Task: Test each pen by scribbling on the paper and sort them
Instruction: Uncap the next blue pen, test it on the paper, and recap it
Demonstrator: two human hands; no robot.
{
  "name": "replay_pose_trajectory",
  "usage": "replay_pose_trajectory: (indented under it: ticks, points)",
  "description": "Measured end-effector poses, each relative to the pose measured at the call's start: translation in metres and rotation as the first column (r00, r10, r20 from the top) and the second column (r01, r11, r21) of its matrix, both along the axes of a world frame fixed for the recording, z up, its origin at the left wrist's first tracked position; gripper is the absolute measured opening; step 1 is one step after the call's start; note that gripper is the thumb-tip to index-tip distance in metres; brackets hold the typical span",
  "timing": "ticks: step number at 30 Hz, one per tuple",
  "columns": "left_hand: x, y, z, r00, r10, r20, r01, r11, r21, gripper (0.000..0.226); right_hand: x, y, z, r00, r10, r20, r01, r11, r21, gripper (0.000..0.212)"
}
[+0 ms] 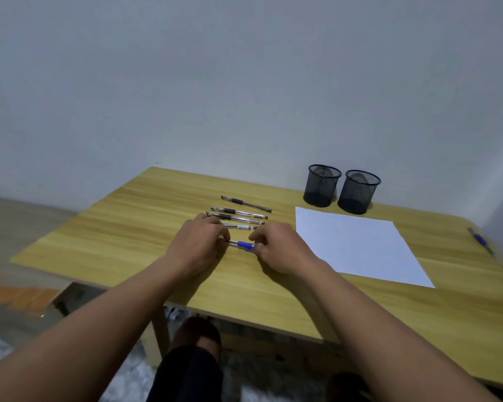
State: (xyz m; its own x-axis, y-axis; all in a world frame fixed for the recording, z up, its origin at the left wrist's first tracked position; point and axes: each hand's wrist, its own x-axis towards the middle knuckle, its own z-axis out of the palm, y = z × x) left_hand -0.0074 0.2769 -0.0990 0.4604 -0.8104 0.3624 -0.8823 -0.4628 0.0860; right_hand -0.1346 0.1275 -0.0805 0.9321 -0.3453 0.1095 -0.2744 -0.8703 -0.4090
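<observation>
On the worktop before me, a sheet of paper lies right of centre. Behind it, at the far edge, two pen holders stand side by side, the left holder and the right holder. Left of the paper, four pens lie in a row, one behind another. In front of that row I hold a fifth pen by its ends, left grip and right grip. A sixth pen lies right of the paper, near the worktop's right edge.
</observation>
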Motion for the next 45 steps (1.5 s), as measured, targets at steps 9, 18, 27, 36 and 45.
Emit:
replay_pose_trajectory:
  ticks: [9,18,27,36,45]
  points:
    - [-0.007,-0.022,0.034,0.982,-0.152,0.108,0.166,0.978,-0.126,0.012,-0.016,-0.016,0.011,0.988,-0.076,0.132,0.069,0.996,0.058,0.014]
    - [-0.044,-0.063,0.051,0.973,-0.144,-0.181,0.012,0.813,-0.582,0.042,-0.041,-0.035,0.036,0.877,-0.351,0.327,0.169,0.864,0.474,0.003]
    - [-0.066,-0.098,0.058,0.731,-0.386,-0.563,0.02,0.837,-0.547,0.019,-0.055,-0.052,0.046,0.716,-0.594,0.367,-0.102,0.43,0.897,0.006]
    - [-0.056,-0.114,0.087,0.768,-0.367,-0.525,0.079,0.868,-0.491,0.016,-0.058,-0.077,0.049,0.685,-0.626,0.373,-0.199,0.331,0.922,0.002]
    - [-0.023,-0.139,0.095,0.737,-0.34,-0.584,0.088,0.905,-0.416,0.016,-0.032,-0.099,0.049,0.666,-0.649,0.367,-0.231,0.288,0.929,0.008]
